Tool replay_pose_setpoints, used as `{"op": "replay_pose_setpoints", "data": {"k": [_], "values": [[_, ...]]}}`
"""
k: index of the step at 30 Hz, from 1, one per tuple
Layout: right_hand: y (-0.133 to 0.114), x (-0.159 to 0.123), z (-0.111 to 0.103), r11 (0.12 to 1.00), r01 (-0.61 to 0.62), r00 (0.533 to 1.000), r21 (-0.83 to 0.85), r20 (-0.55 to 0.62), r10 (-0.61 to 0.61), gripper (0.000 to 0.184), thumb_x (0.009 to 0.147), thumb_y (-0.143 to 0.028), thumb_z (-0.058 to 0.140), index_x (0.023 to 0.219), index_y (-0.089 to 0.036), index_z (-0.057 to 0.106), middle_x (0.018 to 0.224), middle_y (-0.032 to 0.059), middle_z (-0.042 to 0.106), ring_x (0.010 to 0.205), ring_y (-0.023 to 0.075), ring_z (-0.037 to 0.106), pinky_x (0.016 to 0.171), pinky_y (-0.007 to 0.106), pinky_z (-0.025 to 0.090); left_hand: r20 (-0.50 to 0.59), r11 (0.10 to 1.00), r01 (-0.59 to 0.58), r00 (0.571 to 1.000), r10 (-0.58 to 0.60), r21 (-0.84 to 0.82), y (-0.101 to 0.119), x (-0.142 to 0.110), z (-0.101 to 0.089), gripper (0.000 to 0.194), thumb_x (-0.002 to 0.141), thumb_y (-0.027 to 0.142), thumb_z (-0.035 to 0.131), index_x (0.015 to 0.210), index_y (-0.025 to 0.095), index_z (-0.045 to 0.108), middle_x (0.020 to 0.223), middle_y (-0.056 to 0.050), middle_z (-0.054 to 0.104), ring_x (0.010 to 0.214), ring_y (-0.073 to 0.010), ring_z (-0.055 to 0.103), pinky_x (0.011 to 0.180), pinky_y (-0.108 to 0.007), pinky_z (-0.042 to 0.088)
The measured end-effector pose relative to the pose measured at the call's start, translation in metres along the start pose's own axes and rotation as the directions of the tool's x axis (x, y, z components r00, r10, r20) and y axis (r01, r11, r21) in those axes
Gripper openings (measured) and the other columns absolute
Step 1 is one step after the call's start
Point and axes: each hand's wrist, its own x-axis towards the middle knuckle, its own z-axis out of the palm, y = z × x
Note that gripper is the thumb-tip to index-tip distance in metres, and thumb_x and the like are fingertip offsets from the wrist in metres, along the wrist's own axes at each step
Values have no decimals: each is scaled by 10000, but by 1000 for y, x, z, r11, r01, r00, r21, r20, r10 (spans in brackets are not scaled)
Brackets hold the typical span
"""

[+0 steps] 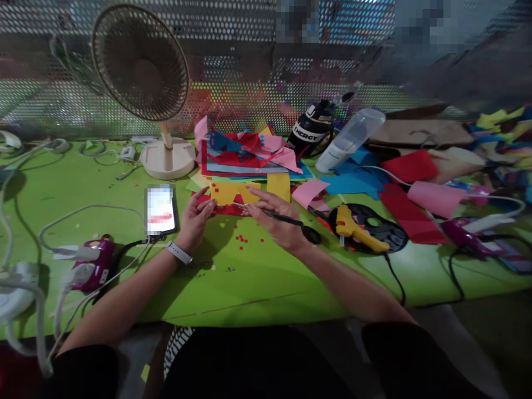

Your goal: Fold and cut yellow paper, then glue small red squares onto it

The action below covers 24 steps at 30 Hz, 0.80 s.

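My left hand (198, 216) pinches the left end of a yellow paper strip (222, 192) just above the green table. Small red squares stick to or lie on the strip's left part, and a red shape shows at its lower middle. A slim dark-handled tool (282, 218) with a thin silvery tip is gripped in my right hand (276, 219); its exact kind is unclear. That tip reaches the strip's lower edge, and my right fingers lie against the strip's right end. Under the strip is red paper (226, 210). Tiny red squares (241, 239) are scattered nearer to me.
Behind the hands is a pile of coloured paper (249, 158). A yellow glue gun (353, 228) rests on a black tray at right. A lit phone (161, 210), a fan (166, 158) and a purple power strip (93, 263) with cables stand left. A black bottle (310, 130) stands at the back.
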Motion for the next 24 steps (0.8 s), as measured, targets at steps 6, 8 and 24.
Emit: {"op": "replay_pose_setpoints", "data": {"k": [6,8,24], "values": [[13,17,18,996,71,997,47,-29,-70,482,827,-395,691,1275,-223,644,876,26,765,782,157,719,722,267,582,38,997,-72,997,71,21,0,-2,1,645,768,314,789,1348,203,529,847,2,729,803,-125,693,724,-225,516],[18,19,18,995,92,995,36,-39,-90,483,831,-404,686,1276,-220,644,866,23,760,771,153,716,712,262,576,52,996,-85,995,83,24,0,-3,1,625,783,296,778,1352,215,533,863,-2,728,815,-124,692,731,-227,521],[8,16,21,974,184,975,-130,-100,-197,308,866,-335,617,1115,-194,731,883,48,765,736,151,708,679,262,584,55,990,-132,990,130,46,0,-6,5,609,780,286,777,1349,254,562,895,-4,743,845,-124,685,736,-231,541]]}}
